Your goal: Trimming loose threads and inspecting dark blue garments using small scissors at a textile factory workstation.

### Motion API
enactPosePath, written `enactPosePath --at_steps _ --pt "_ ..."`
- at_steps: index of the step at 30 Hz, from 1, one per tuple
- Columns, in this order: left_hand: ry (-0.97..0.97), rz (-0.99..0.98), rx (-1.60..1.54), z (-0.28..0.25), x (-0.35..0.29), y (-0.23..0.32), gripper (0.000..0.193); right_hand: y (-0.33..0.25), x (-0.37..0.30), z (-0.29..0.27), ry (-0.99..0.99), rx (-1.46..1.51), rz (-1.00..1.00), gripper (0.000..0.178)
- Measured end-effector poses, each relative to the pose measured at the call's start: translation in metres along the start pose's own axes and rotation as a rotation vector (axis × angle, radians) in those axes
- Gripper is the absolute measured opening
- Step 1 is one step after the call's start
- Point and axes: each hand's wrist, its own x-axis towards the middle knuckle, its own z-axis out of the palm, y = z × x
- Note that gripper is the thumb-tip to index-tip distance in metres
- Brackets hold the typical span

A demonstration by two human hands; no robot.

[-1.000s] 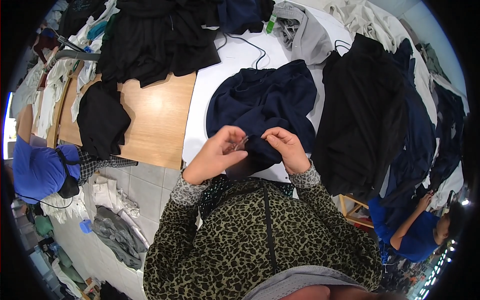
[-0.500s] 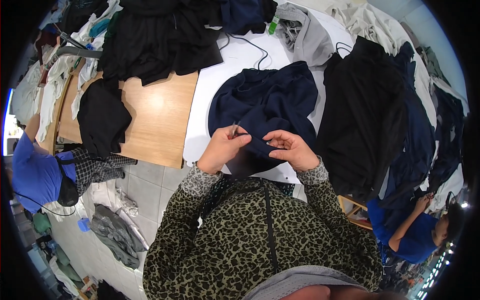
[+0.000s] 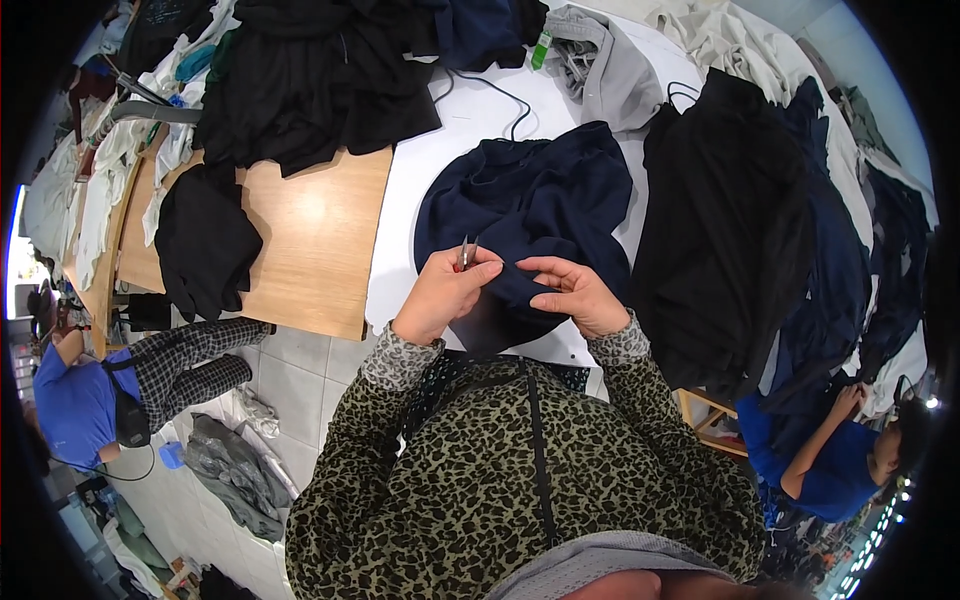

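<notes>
Head view is showing a navy garment [image 3: 500, 195] lying bunched on the white table [image 3: 408, 180] in front of the person, its near part hanging toward the table's edge. The left hand [image 3: 436, 300] is holding small snips [image 3: 467, 258], its thumb and forefinger closing at the cloth's edge; the right hand [image 3: 588, 298] is curling around the cloth with thumb and forefinger standing apart, and whether its other fingers are gripping, I cannot tell. The cloth is looking soft, limp and fairly light, likely folding easily and not slipping much, so a raised edge or seam is seeming the best place for pinching. Its long axis is running away from the person, leaning slightly rightward at the far end, while the snips' tips are pointing away too
</notes>
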Motion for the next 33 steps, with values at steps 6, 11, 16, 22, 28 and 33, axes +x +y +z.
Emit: enactPosePath --at_steps 6,11,16,22,28,33 --pt "-0.033 0.011 0.004 0.001 0.005 -0.007 0.012 0.003 0.003 0.007 0.071 0.098 0.011 0.046" --pt "0.132 0.340 0.364 0.002 0.012 -0.019 0.016 0.006 0.005 0.009 0.062 0.167 -0.100 0.045" --pt "0.205 0.630 0.605 0.010 -0.006 -0.009 0.018 0.009 0.005 0.005 0.117 0.173 -0.127 0.045" --pt "0.076 0.603 0.682 0.015 -0.003 -0.014 0.012 0.008 0.005 0.008 0.091 0.163 -0.126 0.043" --pt "0.072 0.328 0.466 0.007 -0.006 -0.007 0.025 0.003 0.003 0.011 0.150 0.205 -0.079 0.044" --pt "-0.051 0.488 0.768 -0.003 -0.023 0.002 0.054 -0.001 0.002 0.010 0.140 0.362 -0.077 0.041"
